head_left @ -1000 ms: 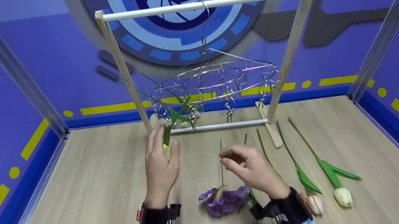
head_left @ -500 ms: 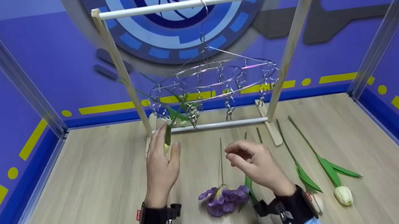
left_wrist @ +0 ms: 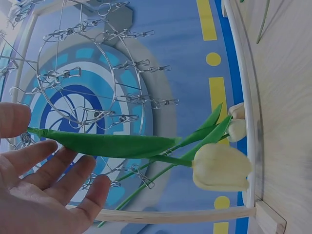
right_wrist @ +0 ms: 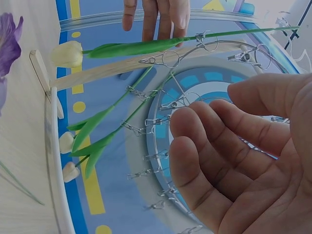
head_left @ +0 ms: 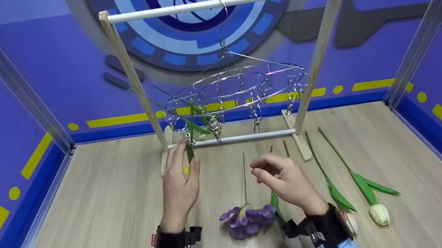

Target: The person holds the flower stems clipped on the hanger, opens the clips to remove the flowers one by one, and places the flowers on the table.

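Tulip (left_wrist: 222, 167), head-down just beside the left hand's (head_left: 180, 188) relaxed, spread fingers.
Right hand (head_left: 285, 182): fingers loosely curled, empty. A clip (right_wrist: 202, 40) holds the tulip at the wire ring (head_left: 238, 95); a bump could swing it, a weak bite drop it.

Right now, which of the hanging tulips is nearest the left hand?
The cream tulip with its green leaf right beside the left hand; the other two tulips hang farther back, away from it.
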A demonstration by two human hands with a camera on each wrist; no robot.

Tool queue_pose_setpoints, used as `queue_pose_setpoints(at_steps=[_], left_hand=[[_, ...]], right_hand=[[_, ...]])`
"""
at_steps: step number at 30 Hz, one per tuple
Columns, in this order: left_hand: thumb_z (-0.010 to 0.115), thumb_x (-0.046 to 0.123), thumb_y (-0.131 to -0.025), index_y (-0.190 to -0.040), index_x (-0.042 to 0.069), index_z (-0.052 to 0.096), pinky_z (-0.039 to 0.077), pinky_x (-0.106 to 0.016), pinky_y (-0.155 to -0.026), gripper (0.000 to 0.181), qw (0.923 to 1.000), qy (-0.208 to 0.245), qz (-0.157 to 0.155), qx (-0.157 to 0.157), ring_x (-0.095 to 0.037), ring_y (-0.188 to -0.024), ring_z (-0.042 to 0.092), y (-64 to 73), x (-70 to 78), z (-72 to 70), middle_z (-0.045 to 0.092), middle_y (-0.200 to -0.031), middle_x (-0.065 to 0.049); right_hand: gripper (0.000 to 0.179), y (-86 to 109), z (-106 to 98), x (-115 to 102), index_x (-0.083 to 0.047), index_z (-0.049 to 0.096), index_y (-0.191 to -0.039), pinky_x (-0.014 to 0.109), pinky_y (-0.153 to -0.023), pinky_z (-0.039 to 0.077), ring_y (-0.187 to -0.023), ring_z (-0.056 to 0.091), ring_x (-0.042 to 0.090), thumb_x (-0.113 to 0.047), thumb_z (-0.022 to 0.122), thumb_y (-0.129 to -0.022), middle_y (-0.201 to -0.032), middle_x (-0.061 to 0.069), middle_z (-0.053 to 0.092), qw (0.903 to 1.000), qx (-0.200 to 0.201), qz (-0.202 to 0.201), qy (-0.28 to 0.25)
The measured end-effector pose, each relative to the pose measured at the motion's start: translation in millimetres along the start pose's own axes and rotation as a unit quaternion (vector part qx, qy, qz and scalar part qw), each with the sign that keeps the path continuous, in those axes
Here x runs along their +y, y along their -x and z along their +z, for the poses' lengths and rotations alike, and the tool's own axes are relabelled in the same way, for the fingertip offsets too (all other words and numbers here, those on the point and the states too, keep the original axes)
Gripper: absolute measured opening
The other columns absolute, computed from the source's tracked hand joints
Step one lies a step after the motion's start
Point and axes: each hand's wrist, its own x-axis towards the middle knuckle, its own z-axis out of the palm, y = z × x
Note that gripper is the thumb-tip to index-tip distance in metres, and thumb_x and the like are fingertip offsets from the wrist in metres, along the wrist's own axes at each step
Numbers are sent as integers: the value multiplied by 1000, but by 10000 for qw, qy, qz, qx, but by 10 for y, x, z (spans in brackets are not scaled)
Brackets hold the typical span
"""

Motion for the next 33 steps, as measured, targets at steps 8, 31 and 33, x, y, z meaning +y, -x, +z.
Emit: queue_pose_setpoints(at_steps=[8,31,33], left_hand=[[57,13,-105,-139,-8,55,43,-56,-109,40,9997,-155,208,49,-38,-130,56,30,56,24,57,-136,-22],[57,9,-105,-134,-3,64,53,-45,-90,32,9982,-11,594,-91,-24,-104,61,95,220,138,61,-119,-14],[56,9,-105,-133,-3,64,53,-47,-94,32,9980,-19,621,-110,-25,-109,62,105,225,150,61,-119,-14]], right_hand=[[12,16,-17,-10,-1,73,-107,28,-64,56,-74,68,19,0,64,-100,-89,5,72,10000,18,-1,72],[12,18,5,-19,-1,73,-108,28,-69,58,-75,69,18,-1,65,-100,-92,7,73,9999,-3,149,49],[12,21,26,-20,-1,73,-108,28,-70,58,-76,69,18,-2,65,-100,-92,7,73,9998,-6,183,25]])
